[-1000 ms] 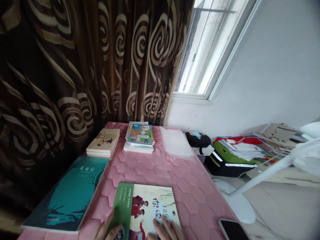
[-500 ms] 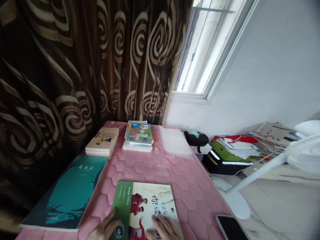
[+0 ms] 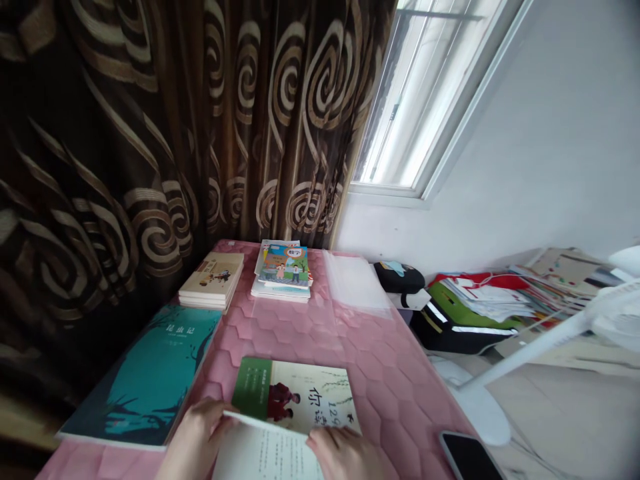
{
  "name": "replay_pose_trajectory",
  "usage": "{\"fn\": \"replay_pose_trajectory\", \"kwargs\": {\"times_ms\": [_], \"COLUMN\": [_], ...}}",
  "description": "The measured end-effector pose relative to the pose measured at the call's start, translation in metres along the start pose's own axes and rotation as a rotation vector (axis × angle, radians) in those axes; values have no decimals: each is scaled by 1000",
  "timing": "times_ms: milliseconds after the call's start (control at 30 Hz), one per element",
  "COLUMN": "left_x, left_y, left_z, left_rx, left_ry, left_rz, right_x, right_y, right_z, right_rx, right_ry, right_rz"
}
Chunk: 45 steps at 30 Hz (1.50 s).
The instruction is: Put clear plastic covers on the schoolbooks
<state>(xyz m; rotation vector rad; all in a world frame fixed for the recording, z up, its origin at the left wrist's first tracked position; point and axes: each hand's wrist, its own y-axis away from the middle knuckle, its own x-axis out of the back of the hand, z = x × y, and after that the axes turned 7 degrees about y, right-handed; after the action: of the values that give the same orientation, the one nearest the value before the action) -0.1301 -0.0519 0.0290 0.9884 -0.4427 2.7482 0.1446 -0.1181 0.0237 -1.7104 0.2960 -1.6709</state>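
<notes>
A book [image 3: 320, 393] with a green and cream cover lies in front of me on the pink quilted table cover. Its near part is hidden behind a raised edge and a white page [image 3: 270, 453] with printed text. My left hand [image 3: 205, 423] is closed at the left corner of that edge. At its right end, my right hand [image 3: 345, 450] pinches it, fingers curled. Whether the page is part of this same book is hard to make out. To the left lies a large teal book [image 3: 155, 373], apart from both hands.
A stack of beige books [image 3: 213, 280] and a pile of textbooks [image 3: 283, 270] stand at the back, with clear plastic sheets [image 3: 357, 287] beside them. A phone [image 3: 470, 457] lies at the right edge. Beyond stand a white fan [image 3: 530, 353] and a green-black bag [image 3: 460, 320].
Both hands were resting on the book's cover; now they grip a raised edge and a printed page shows in front. The view has shifted slightly.
</notes>
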Motion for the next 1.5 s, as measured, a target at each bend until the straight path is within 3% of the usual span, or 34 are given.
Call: {"fn": "replay_pose_trajectory", "kwargs": {"times_ms": [133,333,633,800,933,1167,1267,1433,1500], "left_x": [-6,-12,-7,0,11,17,11,-4,-11], "left_y": [-31,-64,-60,-56,-54,-48,-47,-60,-69], "left_z": [14,12,14,13,12,18,13,-1,-6], "left_rx": [178,271,436,341,245,265,261,230,226], "left_ry": [149,472,761,763,663,653,624,516,459], "left_rz": [55,39,-52,-164,-145,-220,-171,-7,69], "right_x": [16,5,11,16,16,19,20,24,20], "right_y": [-37,-57,-58,-63,-61,-59,-59,-68,-75], "right_z": [11,30,34,30,29,24,26,22,13], "right_rx": [-37,-104,-422,-548,-625,-699,-626,-365,-235], "right_ry": [44,41,-325,-426,-491,-544,-540,-223,-153], "right_rz": [12,-35,-549,-647,-656,-728,-702,-303,-222]}}
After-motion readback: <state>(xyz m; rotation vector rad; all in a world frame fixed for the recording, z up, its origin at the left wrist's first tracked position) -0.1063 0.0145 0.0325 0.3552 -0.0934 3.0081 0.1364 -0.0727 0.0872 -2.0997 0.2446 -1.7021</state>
